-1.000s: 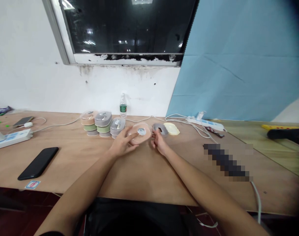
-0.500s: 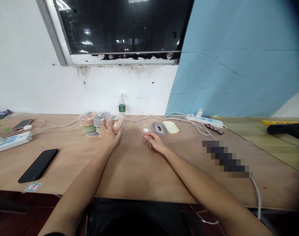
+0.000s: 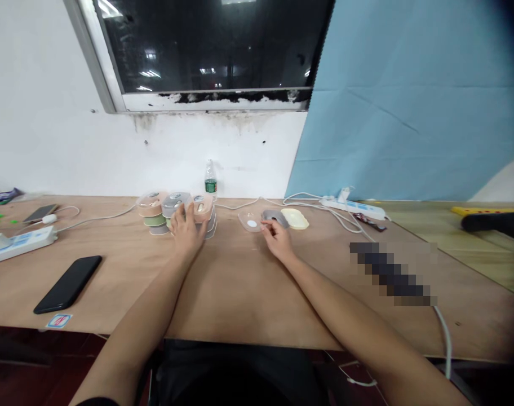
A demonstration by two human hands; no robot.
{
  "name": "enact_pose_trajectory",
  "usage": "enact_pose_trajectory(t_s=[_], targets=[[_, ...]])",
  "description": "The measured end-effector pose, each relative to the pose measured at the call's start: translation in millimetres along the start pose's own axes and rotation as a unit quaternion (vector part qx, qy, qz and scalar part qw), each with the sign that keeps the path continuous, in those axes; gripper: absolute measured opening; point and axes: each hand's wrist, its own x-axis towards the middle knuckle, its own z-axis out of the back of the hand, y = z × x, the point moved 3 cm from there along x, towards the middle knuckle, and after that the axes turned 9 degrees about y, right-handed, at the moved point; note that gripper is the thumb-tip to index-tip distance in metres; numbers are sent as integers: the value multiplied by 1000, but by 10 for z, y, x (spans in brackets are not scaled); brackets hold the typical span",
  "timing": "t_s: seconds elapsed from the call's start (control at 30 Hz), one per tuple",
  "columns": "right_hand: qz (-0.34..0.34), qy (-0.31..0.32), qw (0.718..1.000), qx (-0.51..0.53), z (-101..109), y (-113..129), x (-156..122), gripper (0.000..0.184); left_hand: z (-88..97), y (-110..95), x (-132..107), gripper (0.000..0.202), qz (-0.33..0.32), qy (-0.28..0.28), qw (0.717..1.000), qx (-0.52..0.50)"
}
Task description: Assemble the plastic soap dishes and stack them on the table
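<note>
Several small round containers [image 3: 164,210] in peach, grey and green stand stacked in a cluster at the back of the wooden table [image 3: 240,282]. My left hand [image 3: 185,230] rests against the front of this cluster, fingers spread on the stack topped by a peach container [image 3: 202,206]. My right hand [image 3: 276,238] lies to the right, its fingertips touching a grey container [image 3: 276,216]. A clear lid [image 3: 249,221] lies just left of that hand, and a cream piece [image 3: 296,218] lies just right of the grey one.
A black phone [image 3: 67,283] lies at the left front. A white power strip [image 3: 18,241] and a second phone [image 3: 38,212] sit far left. A water bottle [image 3: 210,180] stands by the wall. Another power strip [image 3: 354,208] with cables lies at the right.
My left hand carried the peach container from the middle over to the stacks at the left and set it on one. My right hand moved up to the grey container.
</note>
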Motion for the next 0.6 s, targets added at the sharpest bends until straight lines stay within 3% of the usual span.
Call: enact_pose_trajectory(t_s=[0.13, 0.3, 0.43, 0.6], targets=[[1, -92, 995, -28, 203, -135, 85, 38, -6, 30, 15, 69, -9, -16, 1000, -9], [-97, -201, 972, -74, 620, -613, 188, 41, 46, -28, -48, 58, -68, -55, 995, -42], [-186, -134, 958, -171, 838, -937, 207, 37, 40, -194, -172, 36, -183, -33, 979, -82], [-263, -8, 937, -229, 816, -1033, 198, 46, -40, -460, -351, 27, -340, 121, 921, -145]])
